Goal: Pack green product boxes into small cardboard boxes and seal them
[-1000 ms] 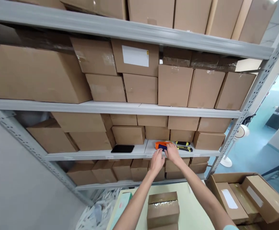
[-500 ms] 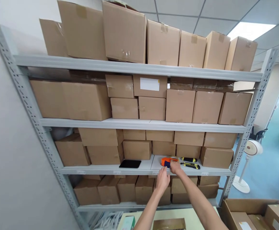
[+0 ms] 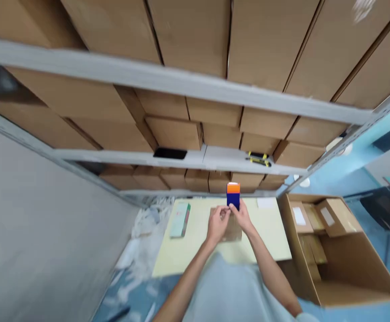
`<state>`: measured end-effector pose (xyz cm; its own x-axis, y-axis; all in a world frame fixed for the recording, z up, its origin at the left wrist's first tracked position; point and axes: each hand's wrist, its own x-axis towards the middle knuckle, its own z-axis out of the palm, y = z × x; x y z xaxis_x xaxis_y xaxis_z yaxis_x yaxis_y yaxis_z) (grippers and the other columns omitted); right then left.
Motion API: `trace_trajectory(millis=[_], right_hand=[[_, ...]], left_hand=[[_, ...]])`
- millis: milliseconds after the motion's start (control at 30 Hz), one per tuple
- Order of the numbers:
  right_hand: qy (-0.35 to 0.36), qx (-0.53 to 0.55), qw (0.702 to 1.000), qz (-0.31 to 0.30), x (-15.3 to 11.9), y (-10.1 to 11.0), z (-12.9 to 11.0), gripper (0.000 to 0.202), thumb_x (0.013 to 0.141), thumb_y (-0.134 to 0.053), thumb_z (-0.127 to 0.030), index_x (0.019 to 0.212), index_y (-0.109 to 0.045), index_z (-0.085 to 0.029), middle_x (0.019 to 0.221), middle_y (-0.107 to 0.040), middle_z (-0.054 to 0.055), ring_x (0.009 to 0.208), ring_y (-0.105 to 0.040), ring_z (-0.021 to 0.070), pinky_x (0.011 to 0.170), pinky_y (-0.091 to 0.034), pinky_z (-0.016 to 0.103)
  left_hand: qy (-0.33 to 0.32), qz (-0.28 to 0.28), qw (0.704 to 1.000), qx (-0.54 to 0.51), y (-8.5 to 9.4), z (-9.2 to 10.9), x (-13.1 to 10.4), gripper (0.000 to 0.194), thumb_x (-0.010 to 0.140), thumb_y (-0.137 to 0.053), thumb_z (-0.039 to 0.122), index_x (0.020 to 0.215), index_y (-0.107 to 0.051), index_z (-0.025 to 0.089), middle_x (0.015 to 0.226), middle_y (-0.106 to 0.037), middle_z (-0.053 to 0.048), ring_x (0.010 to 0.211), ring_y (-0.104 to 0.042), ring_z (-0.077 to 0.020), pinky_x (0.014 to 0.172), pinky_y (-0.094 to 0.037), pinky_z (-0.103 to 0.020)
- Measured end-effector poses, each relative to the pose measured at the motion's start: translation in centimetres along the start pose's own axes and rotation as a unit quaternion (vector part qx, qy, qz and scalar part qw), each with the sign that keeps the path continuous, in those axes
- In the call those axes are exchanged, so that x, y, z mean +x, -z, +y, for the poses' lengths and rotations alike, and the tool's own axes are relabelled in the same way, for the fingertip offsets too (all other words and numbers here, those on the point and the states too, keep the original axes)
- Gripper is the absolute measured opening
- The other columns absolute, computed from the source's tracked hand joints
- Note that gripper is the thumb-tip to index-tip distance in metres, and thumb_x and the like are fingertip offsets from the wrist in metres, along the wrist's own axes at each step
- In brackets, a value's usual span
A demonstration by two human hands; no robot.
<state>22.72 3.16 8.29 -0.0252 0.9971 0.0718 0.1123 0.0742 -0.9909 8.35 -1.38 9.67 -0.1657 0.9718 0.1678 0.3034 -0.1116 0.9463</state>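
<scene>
My right hand (image 3: 242, 217) grips an orange and dark blue tape dispenser (image 3: 233, 197), held upright over the table. Close beside it is my left hand (image 3: 218, 223), its thumb and forefinger pinched together near the dispenser's lower end. Whatever lies in that pinch is too small to make out. Below both hands a small brown cardboard box (image 3: 232, 233) sits on the pale yellow tabletop (image 3: 269, 241), partly hidden by them.
A green and white carton (image 3: 180, 220) lies at the table's left. On the right stands a large open cardboard box (image 3: 356, 273) holding smaller boxes. The shelf ahead bears a black flat object (image 3: 170, 153), yellow-black utility knives (image 3: 258, 159) and rows of boxes. Its metal beam (image 3: 188, 85) crosses above.
The tape dispenser has left the shelf and is now over the table in my right hand. My left hand has come down with it. The view has tilted downward.
</scene>
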Motion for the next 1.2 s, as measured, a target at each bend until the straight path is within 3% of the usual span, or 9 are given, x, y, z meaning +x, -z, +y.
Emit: trace_trajectory(millis=[100,233,400,567,667,833,1000,1200], right_hand=[[-0.056,0.038,0.998,-0.012,-4.1,0.9,-1.1,0.057,0.096,-0.077,-0.07,0.123,-0.07,-0.021,0.119,-0.079,0.011,0.115,-0.073,0.0284,0.11,-0.06,0.041],[-0.084,0.041,0.995,-0.025,-6.8,1.2,-2.3,0.066,0.098,-0.074,-0.075,0.134,-0.066,-0.02,0.13,-0.078,0.014,0.127,-0.071,0.0282,0.119,-0.056,0.042],[-0.109,0.047,0.992,-0.049,-8.5,0.8,-3.1,0.077,0.097,-0.072,-0.084,0.139,-0.066,-0.02,0.136,-0.077,0.014,0.132,-0.071,0.0279,0.123,-0.056,0.043],[-0.172,0.05,0.981,-0.076,-8.9,0.6,-2.9,0.082,0.086,-0.079,-0.09,0.125,-0.073,-0.019,0.124,-0.083,0.012,0.124,-0.076,0.0299,0.115,-0.061,0.044],[-0.163,0.033,0.981,-0.099,-9.5,0.9,-3.5,0.081,0.088,-0.076,-0.092,0.125,-0.073,-0.019,0.122,-0.084,0.011,0.119,-0.078,0.029,0.11,-0.063,0.043],[-0.111,-0.034,0.98,-0.163,-11.0,1.9,-5.7,0.07,0.103,-0.069,-0.083,0.134,-0.072,-0.02,0.121,-0.086,0.011,0.113,-0.08,0.0281,0.107,-0.064,0.042],[-0.053,-0.121,0.97,-0.205,-12.3,3.3,-6.7,0.061,0.109,-0.069,-0.071,0.143,-0.072,-0.021,0.134,-0.082,0.015,0.122,-0.078,0.0316,0.114,-0.062,0.049],[-0.022,-0.175,0.959,-0.221,-13.3,4.3,-7.0,0.053,0.111,-0.07,-0.064,0.145,-0.073,-0.023,0.136,-0.079,0.016,0.131,-0.073,0.0331,0.12,-0.059,0.051]], left_hand=[[0.039,0.027,0.999,0.011,0.2,0.9,-3.1,0.021,0.099,-0.075,0.041,0.111,-0.075,0.024,0.108,-0.081,-0.009,0.101,-0.079,-0.0245,0.097,-0.066,-0.041],[0.038,-0.013,0.999,-0.021,0.8,1.6,-5.3,0.023,0.104,-0.072,0.043,0.113,-0.078,0.023,0.112,-0.081,-0.009,0.103,-0.078,-0.0238,0.099,-0.066,-0.041],[0.061,-0.011,0.998,-0.023,2.0,2.7,-6.5,0.03,0.105,-0.072,0.05,0.113,-0.08,0.022,0.113,-0.082,-0.009,0.104,-0.079,-0.024,0.1,-0.066,-0.041],[0.058,-0.049,0.997,-0.024,3.6,3.3,-6.9,0.031,0.105,-0.072,0.052,0.113,-0.081,0.023,0.116,-0.083,-0.009,0.104,-0.079,-0.024,0.101,-0.067,-0.041],[0.04,-0.052,0.998,0.003,5.5,4.0,-6.5,0.029,0.103,-0.074,0.05,0.112,-0.082,0.024,0.112,-0.083,-0.009,0.102,-0.078,-0.0243,0.099,-0.066,-0.041],[0.029,0.0,1.0,-0.002,9.2,6.3,-3.7,0.04,0.105,-0.07,0.05,0.132,-0.079,0.022,0.129,-0.078,-0.011,0.111,-0.076,-0.0242,0.096,-0.064,-0.039],[0.018,-0.106,0.994,-0.004,11.0,8.7,-0.7,0.037,0.099,-0.075,0.052,0.124,-0.083,0.025,0.123,-0.078,-0.009,0.114,-0.073,-0.0272,0.098,-0.064,-0.04],[0.048,-0.187,0.981,-0.014,11.3,9.4,-0.4,0.029,0.094,-0.079,0.053,0.103,-0.085,0.026,0.107,-0.079,-0.008,0.103,-0.072,-0.0268,0.096,-0.063,-0.04]])
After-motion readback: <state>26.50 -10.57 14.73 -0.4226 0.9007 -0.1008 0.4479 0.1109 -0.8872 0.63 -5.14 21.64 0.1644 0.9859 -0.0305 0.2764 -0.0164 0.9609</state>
